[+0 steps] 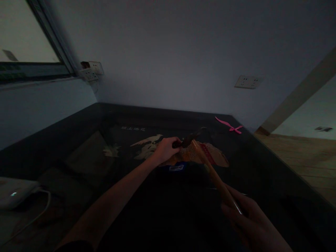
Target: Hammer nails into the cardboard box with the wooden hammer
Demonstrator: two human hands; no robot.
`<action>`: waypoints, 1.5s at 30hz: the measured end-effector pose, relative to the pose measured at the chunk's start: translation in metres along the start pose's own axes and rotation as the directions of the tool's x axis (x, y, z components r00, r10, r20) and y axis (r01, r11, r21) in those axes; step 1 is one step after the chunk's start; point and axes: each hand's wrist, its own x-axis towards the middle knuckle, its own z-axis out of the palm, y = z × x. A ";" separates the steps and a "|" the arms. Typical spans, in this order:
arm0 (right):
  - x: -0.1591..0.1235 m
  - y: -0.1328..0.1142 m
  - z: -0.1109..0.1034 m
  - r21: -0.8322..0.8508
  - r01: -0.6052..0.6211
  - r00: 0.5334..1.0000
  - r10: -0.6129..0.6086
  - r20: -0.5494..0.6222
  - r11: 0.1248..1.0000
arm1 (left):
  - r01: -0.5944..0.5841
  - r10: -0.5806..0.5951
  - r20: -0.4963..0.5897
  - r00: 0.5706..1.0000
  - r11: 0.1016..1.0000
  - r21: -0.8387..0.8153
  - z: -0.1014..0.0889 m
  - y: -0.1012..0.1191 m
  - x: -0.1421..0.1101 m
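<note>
A wooden-handled tool that looks like a hammer lies slantwise between my two hands; its long wooden handle runs down toward me. My right hand is wrapped around the lower end of that handle. My left hand pinches the dark head at the far end; dim light blurs the head's shape. Beneath the head lies a plastic packet, orange and tan with a red strip. At its near side is a blue part bearing a white barcode label.
The dark, glossy table has a pale bird print and characters. A pink ribbon-like piece lies near its far right corner. At left sits a white device with a cable. Wall sockets are behind; a window is upper left.
</note>
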 end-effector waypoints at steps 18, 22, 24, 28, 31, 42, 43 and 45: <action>0.004 0.062 0.010 0.727 -0.097 0.902 -0.248 0.352 0.680 | -0.092 0.088 -0.030 0.996 0.983 -0.162 0.001 0.000 0.003; 0.007 0.070 0.011 0.754 -0.114 0.870 -0.300 0.390 0.647 | -0.096 0.063 -0.153 0.986 0.973 -0.212 -0.004 0.006 0.005; 0.006 0.073 0.009 0.766 -0.102 0.873 -0.313 0.375 0.635 | -0.110 0.056 -0.227 0.972 0.967 -0.232 -0.009 0.010 0.006; 0.006 0.075 0.006 0.779 -0.078 0.889 -0.311 0.338 0.622 | -0.175 0.085 -0.314 0.946 0.946 -0.272 -0.026 0.023 0.003; 0.007 0.072 0.004 0.800 -0.094 0.904 -0.286 0.318 0.592 | -0.195 0.109 -0.337 0.935 0.952 -0.235 -0.038 0.030 0.000; -0.003 0.039 -0.010 0.564 -0.040 0.982 -0.072 0.176 0.825 | -0.021 0.021 0.030 0.999 1.000 -0.004 -0.009 0.010 0.005; -0.003 0.032 -0.013 0.507 -0.027 0.987 -0.057 0.148 0.861 | -0.008 0.008 0.043 0.999 1.000 0.001 -0.007 0.009 0.006; -0.004 0.014 -0.018 0.379 0.009 0.997 -0.037 0.065 0.925 | 0.012 -0.012 0.051 0.999 1.000 0.010 -0.005 0.007 0.008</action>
